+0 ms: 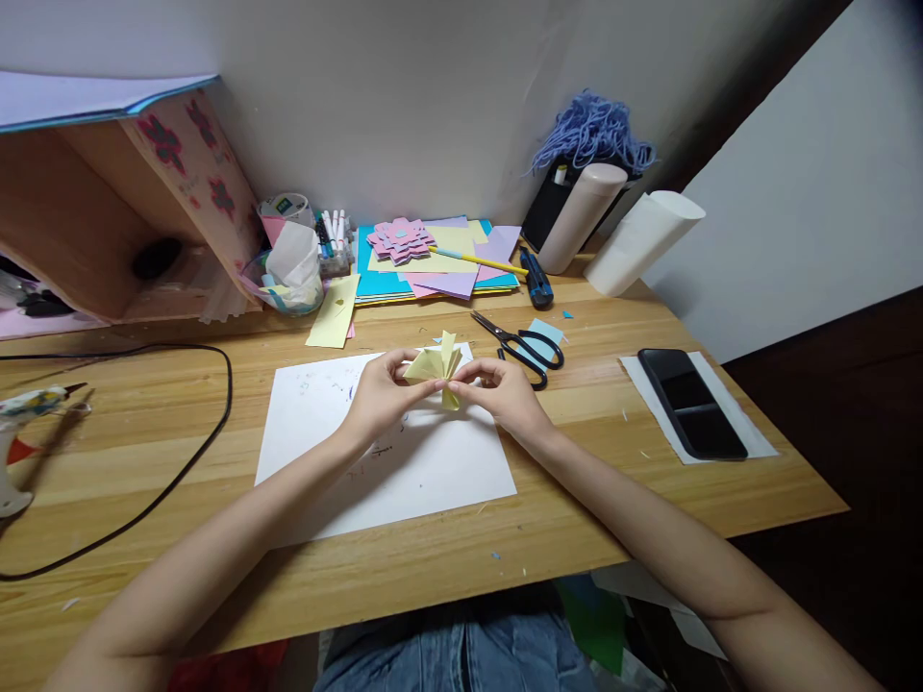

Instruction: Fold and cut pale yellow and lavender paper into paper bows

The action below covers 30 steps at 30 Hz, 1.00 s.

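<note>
Between my two hands is a pleated piece of pale yellow paper [441,362], fanned out at the top with a narrow strip pointing down. My left hand [386,389] pinches it from the left, thumb and fingers closed near its middle. From the right, my right hand [505,389] pinches the same folded paper, its fingertips almost meeting the left thumb. The paper is held above a white sheet [447,481] with small pen marks. Black-handled scissors [515,341] lie just beyond my right hand, partly over a light blue paper square [542,338].
A glue gun [29,408] and its black cable [216,432] lie at left. Behind stand a cardboard box [194,192], a cup [292,279], markers [333,235] and stacked coloured paper [379,284] with a pink paper flower [400,240]. A phone [688,399] lies right, near paper rolls [641,245].
</note>
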Each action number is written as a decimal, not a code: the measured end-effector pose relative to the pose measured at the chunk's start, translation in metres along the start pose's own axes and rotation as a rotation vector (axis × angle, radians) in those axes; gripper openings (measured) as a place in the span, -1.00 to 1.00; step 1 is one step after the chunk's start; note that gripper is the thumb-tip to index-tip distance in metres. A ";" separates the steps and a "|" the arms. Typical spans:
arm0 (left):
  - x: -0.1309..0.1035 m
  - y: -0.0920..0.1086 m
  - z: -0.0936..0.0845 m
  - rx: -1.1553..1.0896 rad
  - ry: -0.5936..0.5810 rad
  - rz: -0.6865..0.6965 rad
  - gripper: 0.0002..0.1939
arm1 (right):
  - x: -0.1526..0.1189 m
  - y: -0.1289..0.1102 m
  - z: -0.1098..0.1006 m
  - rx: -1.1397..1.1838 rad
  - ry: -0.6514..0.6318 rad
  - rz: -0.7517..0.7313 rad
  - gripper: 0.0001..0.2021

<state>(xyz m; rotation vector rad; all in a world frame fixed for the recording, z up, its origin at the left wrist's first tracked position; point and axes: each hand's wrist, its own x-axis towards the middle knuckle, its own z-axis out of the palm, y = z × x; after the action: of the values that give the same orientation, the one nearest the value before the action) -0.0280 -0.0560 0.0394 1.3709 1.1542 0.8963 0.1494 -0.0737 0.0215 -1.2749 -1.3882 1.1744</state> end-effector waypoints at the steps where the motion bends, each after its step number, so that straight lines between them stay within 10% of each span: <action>1: 0.000 0.001 0.000 -0.004 -0.005 -0.008 -0.59 | 0.000 0.000 0.000 0.007 0.014 -0.001 -0.84; 20: -0.004 0.002 0.007 -0.106 -0.007 0.010 -0.59 | -0.007 -0.004 0.007 -0.159 0.250 -0.082 -0.70; 30: -0.002 -0.002 0.005 -0.174 -0.028 -0.047 -0.56 | -0.001 -0.002 0.003 0.135 -0.032 0.074 -0.71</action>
<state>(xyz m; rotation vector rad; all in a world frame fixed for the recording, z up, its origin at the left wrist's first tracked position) -0.0243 -0.0589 0.0372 1.2064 1.0572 0.9191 0.1464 -0.0753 0.0232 -1.2255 -1.2717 1.3218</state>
